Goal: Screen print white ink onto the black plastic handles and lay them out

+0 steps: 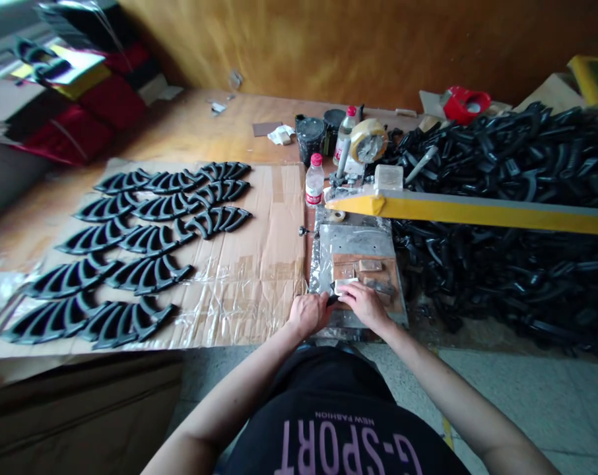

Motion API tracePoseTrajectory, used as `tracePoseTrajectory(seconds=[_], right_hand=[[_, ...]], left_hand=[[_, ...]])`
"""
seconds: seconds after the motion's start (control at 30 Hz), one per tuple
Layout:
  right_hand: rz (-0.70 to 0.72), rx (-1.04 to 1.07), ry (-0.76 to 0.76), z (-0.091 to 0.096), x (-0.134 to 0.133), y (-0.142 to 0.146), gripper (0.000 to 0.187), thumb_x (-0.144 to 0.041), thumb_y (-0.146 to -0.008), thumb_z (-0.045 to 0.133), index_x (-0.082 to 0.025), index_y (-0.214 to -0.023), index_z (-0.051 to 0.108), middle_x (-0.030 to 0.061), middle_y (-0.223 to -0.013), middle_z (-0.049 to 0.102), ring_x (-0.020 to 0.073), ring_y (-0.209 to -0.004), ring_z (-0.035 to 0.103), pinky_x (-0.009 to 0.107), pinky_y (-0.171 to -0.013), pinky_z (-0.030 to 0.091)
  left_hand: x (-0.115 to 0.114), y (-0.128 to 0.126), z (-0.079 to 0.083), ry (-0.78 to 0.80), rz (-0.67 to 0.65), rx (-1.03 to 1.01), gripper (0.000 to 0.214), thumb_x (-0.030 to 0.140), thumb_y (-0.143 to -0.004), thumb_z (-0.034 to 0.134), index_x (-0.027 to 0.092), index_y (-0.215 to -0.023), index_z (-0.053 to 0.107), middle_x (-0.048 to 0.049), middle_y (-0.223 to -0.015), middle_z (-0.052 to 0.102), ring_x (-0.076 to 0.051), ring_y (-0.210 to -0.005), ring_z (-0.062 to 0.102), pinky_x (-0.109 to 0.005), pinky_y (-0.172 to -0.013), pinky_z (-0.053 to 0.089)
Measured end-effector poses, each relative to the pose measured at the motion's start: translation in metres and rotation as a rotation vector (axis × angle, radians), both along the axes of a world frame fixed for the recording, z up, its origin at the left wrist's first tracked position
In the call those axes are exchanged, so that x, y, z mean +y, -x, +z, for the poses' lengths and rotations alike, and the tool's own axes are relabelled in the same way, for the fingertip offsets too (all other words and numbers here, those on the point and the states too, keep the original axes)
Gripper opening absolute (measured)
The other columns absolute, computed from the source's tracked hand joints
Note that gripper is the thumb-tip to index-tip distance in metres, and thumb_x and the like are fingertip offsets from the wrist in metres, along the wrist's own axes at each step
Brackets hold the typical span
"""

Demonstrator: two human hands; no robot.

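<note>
My left hand (309,314) is closed around a small black plastic piece (332,298), whose end pokes out past the fingers. Close beside it, my right hand (367,305) has its fingers bent together at the same spot, near a white block (346,284). Whether those right fingers grip the block or the black piece is hidden. Both hands are over a brown wooden board (343,261) on a grey metal plate (354,239). Small wooden blocks (370,265) are fixed or lying on that board, right of the white block.
Rows of black, curved, ribbed parts (163,206) lie on cardboard (274,264) at left. A yellow-edged bar (477,210) crosses above the plate. Behind stand a bottle (315,181), a dark cup (310,140) and a tape roll (369,141). Black pieces (501,264) are heaped at right.
</note>
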State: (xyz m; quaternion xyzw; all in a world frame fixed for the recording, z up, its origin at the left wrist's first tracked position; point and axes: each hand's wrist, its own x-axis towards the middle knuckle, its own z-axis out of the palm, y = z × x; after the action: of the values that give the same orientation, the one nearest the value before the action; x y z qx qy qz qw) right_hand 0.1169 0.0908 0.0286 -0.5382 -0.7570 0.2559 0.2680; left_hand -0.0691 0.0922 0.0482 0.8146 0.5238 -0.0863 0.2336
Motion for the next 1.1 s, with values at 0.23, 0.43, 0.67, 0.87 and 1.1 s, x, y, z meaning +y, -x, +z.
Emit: tracePoseTrajectory(seconds=[0.23,0.43,0.67,0.87,1.1], right_hand=[[0.017,0.142,0.235,-0.008,0.028,-0.005,0.012,-0.012,-0.072,0.075,-0.019,-0.071,0.065,-0.0015,-0.081,0.058,0.0129,-0.072,0.057,0.026,-0.069,0.043],[-0.077,0.164,0.209,-0.010,0.045,0.013,0.017,-0.013,-0.075,0.072,-0.019,-0.066,0.058,-0.0030,-0.072,0.059,0.0127,-0.069,0.055,0.025,-0.067,0.038],[-0.026,0.156,0.166,-0.007,0.037,0.005,0.021,-0.014,-0.076,0.070,-0.019,-0.063,0.054,-0.0031,-0.070,0.057,0.0130,-0.069,0.054,0.026,-0.067,0.039],[-0.069,0.117,0.145,-0.010,0.043,0.012,0.022,-0.016,-0.077,0.070,-0.019,-0.062,0.054,-0.0031,-0.071,0.057,0.0123,-0.067,0.054,0.025,-0.065,0.039],[-0.040,-0.028,0.055,-0.009,0.055,0.016,0.019,-0.015,-0.084,0.065,-0.020,-0.069,0.055,-0.0009,-0.078,0.058,0.0142,-0.074,0.055,0.026,-0.069,0.041]], left_hand=[[0.002,0.000,-0.001,-0.018,-0.034,0.032,0.049,0.053,-0.097,0.029,0.017,-0.104,0.062,-0.0142,-0.093,0.074,-0.031,-0.089,0.071,-0.039,-0.076,0.052],[0.002,0.000,-0.006,-0.027,-0.042,0.053,0.048,0.053,-0.097,0.030,0.017,-0.104,0.062,-0.0134,-0.093,0.074,-0.030,-0.089,0.072,-0.038,-0.077,0.052],[0.002,-0.002,-0.003,0.008,-0.005,0.035,0.049,0.053,-0.096,0.032,0.017,-0.104,0.063,-0.0154,-0.092,0.074,-0.032,-0.089,0.071,-0.039,-0.077,0.050],[0.003,-0.002,0.000,0.042,0.006,0.021,0.050,0.053,-0.096,0.032,0.016,-0.107,0.063,-0.0164,-0.096,0.073,-0.032,-0.093,0.070,-0.041,-0.081,0.050],[0.003,-0.001,-0.001,0.059,0.025,0.017,0.049,0.055,-0.095,0.034,0.016,-0.106,0.063,-0.0164,-0.097,0.073,-0.030,-0.093,0.070,-0.039,-0.082,0.050]])
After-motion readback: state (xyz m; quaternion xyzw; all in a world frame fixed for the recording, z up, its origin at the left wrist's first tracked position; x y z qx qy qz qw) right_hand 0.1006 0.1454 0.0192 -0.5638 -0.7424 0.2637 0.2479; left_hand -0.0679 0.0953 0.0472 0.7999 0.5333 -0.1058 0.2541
